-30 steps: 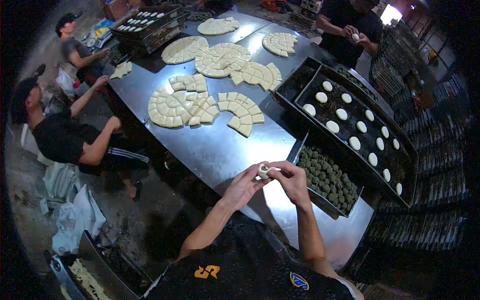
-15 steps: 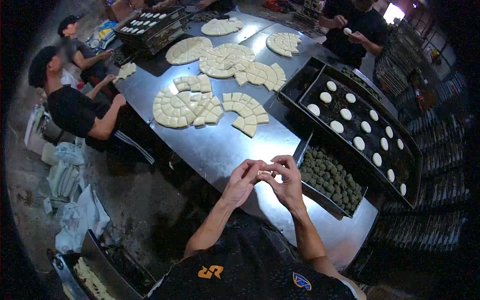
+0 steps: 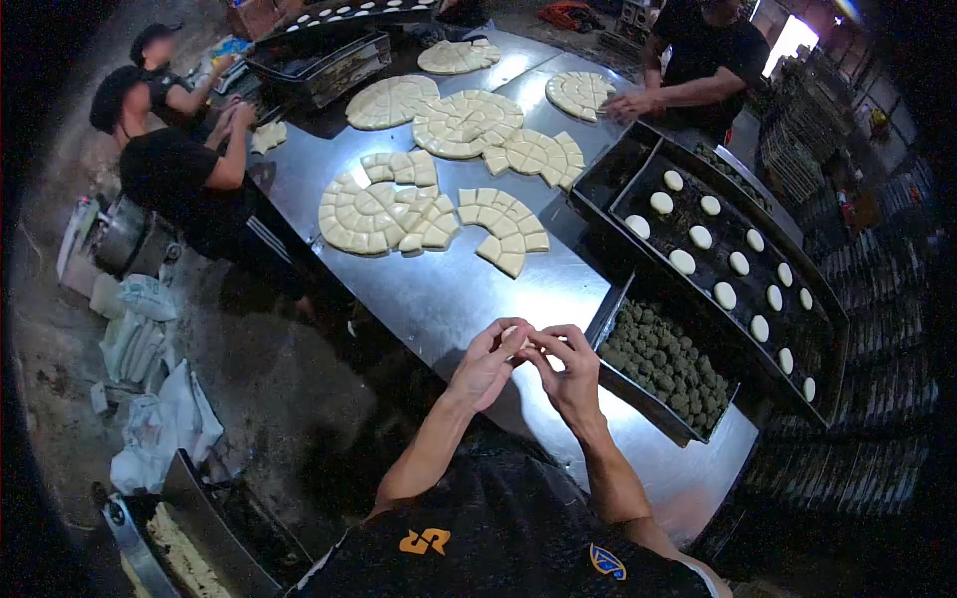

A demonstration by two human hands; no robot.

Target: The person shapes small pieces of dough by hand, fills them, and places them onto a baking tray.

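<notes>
My left hand and my right hand meet above the near edge of the metal table. A small piece of pale dough shows between their fingertips, mostly hidden by the fingers. Both hands are closed around it. Just right of my right hand is a metal box of dark green filling balls. Beyond it lies a black tray with several flat white dough rounds. Scored pale dough lies on the table ahead of my hands.
More cut dough slabs cover the far part of the metal table. Two people stand at the left side, another person at the far right. White bags lie on the floor at left, near a metal machine.
My fingers have shifted around the dough. The view has moved slightly. The person at the far right has reached down to a cut dough slab, and the nearer left person has brought both hands together.
</notes>
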